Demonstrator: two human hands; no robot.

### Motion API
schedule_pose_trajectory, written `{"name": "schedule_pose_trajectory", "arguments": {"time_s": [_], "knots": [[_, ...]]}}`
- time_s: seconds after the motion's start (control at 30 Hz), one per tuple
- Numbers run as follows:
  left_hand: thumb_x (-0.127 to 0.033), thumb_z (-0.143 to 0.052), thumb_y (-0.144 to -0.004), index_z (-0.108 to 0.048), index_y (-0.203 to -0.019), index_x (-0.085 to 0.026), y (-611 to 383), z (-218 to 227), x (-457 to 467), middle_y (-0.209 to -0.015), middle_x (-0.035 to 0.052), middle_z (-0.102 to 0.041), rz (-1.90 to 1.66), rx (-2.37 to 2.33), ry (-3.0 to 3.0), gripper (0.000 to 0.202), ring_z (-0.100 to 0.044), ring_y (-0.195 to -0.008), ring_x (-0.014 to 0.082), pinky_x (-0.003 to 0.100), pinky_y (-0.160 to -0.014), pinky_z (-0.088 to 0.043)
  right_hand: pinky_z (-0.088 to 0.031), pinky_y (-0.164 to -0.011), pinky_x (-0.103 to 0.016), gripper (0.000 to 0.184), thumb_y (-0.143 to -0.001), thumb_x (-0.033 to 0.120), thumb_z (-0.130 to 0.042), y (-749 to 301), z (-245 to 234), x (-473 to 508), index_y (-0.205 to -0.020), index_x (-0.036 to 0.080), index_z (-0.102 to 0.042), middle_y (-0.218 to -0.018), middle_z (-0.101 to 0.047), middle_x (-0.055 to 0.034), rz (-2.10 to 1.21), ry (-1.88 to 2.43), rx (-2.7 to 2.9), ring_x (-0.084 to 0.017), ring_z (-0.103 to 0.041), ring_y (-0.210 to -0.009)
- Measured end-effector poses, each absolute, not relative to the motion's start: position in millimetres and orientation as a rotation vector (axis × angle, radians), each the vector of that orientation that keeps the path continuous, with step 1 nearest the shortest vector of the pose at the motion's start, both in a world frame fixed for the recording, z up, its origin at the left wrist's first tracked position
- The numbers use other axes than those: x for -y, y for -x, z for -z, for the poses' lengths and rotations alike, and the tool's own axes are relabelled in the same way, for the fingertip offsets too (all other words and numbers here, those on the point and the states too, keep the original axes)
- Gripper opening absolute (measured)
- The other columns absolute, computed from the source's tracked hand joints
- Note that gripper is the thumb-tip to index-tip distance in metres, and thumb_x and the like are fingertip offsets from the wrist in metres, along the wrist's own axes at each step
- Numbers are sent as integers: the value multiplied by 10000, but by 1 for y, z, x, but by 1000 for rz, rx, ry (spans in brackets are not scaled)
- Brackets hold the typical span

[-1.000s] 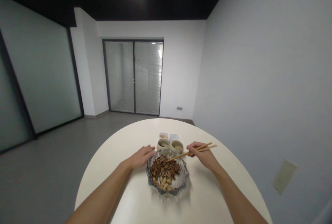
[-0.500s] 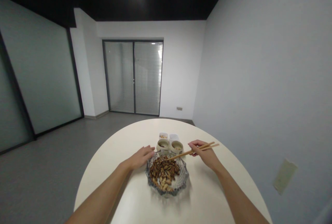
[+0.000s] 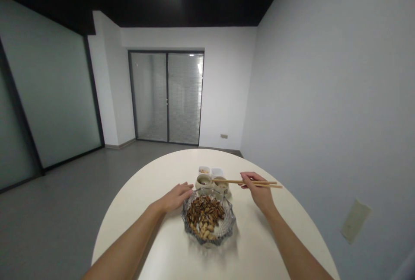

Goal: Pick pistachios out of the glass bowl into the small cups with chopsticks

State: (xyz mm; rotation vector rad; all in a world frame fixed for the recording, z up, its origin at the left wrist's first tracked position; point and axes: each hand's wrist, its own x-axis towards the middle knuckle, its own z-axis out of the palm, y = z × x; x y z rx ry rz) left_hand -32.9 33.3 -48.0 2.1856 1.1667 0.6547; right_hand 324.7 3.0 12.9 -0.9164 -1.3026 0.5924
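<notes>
My right hand (image 3: 256, 187) is closed around a pair of wooden chopsticks (image 3: 231, 181). Their tips reach left over the right-hand beige cup (image 3: 221, 186), near the rim of the left-hand beige cup (image 3: 203, 181). Anything pinched at the tips is too small to make out. My left hand (image 3: 177, 197) lies flat, fingers stretched, its fingertips at the rim of a scalloped glass bowl (image 3: 229, 227). Inside the bowl are dark brown seed-like pieces (image 3: 203, 207) and paler nuts (image 3: 206, 230), which look like peanuts.
Behind the cups stand two small white dishes, the left dish (image 3: 204, 170) with pale bits in it and the right dish (image 3: 217, 171). Everything rests on a round white table (image 3: 155, 254). A white wall (image 3: 324, 98) rises on the right.
My right hand has moved slightly right and up. The chopstick tips have lifted from the bowl's dark pieces to above the cups. My left hand has stayed at the bowl.
</notes>
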Motion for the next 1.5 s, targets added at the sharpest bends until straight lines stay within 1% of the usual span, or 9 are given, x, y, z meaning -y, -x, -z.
{"name": "schedule_pose_trajectory", "arguments": {"time_s": [0.2, 0.33, 0.43, 0.63, 0.8, 0.93, 1.13, 1.27, 1.5], "knots": [[-807, -356, -992, -702, -1404, -254, 32, 48, -33, -1633, 87, -523, -656, -1176, -2183, 772, -334, -1587, 381, 587, -1335, -119, -575, -653, -371, 405, -903, 616, -747, -315, -2, -5, -819, 227, -822, -769, -759, -68, -214, 925, 1381, -235, -698, -688], [-815, -400, -973, -741, -1349, -257, 32, 51, -35, -1611, 93, -548, -690, -1176, -2161, 754, -352, -1576, 399, 602, -1330, -126, -554, -703, -379, 348, -942, 562, -726, -311, 2, -6, -833, 246, -822, -789, -761, -60, -119, 891, 1441, -239, -695, -732], [-811, -404, -976, -746, -1340, -269, 33, 52, -36, -1614, 83, -546, -697, -1158, -2162, 737, -355, -1575, 395, 596, -1332, -125, -549, -698, -370, 336, -933, 558, -740, -311, 6, -9, -832, 248, -820, -800, -765, -56, -149, 879, 1471, -238, -698, -744], [-795, -405, -987, -727, -1366, -262, 33, 49, -33, -1618, 83, -543, -692, -1167, -2161, 730, -349, -1581, 378, 576, -1335, -136, -504, -630, -342, 406, -891, 601, -768, -319, 10, -15, -714, 236, -775, -727, -703, -38, -143, 907, 1410, -213, -634, -677], [-796, -371, -994, -728, -1363, -260, 31, 46, -31, -1627, 88, -531, -662, -1179, -2178, 743, -337, -1585, 387, 580, -1334, -135, -474, -578, -316, 422, -791, 602, -860, -323, 7, -14, -671, 217, -733, -678, -675, -25, -217, 889, 1291, -196, -607, -636], [-798, -361, -995, -735, -1355, -259, 31, 47, -32, -1625, 92, -532, -656, -1172, -2189, 748, -339, -1582, 401, 592, -1332, -124, -499, -547, -303, 443, -759, 613, -883, -319, 0, -8, -680, 212, -713, -650, -677, -23, -338, 886, 1243, -188, -615, -602], [-789, -389, -996, -737, -1345, -281, 32, 46, -30, -1625, 75, -534, -672, -1167, -2164, 708, -333, -1590, 369, 568, -1338, -125, -580, -551, -313, 510, -724, 671, -884, -305, -11, 3, -630, 211, -686, -641, -672, -25, -578, 834, 1313, -186, -657, -579], [-797, -382, -993, -726, -1363, -276, 32, 45, -30, -1622, 80, -537, -675, -1164, -2168, 726, -334, -1588, 374, 572, -1334, -138, -548, -536, -284, 520, -731, 671, -883, -301, -12, 6, -619, 203, -688, -644, -679, -29, -718, 800, 1463, -168, -641, -569], [-822, -355, -985, -708, -1387, -243, 32, 47, -32, -1627, 100, -528, -652, -1177, -2189, 789, -336, -1584, 392, 600, -1327, -135, -489, -544, -286, 542, -728, 696, -867, -311, -11, 3, -626, 193, -690, -592, -695, -44, -715, 918, 1580, -179, -627, -558]]}}
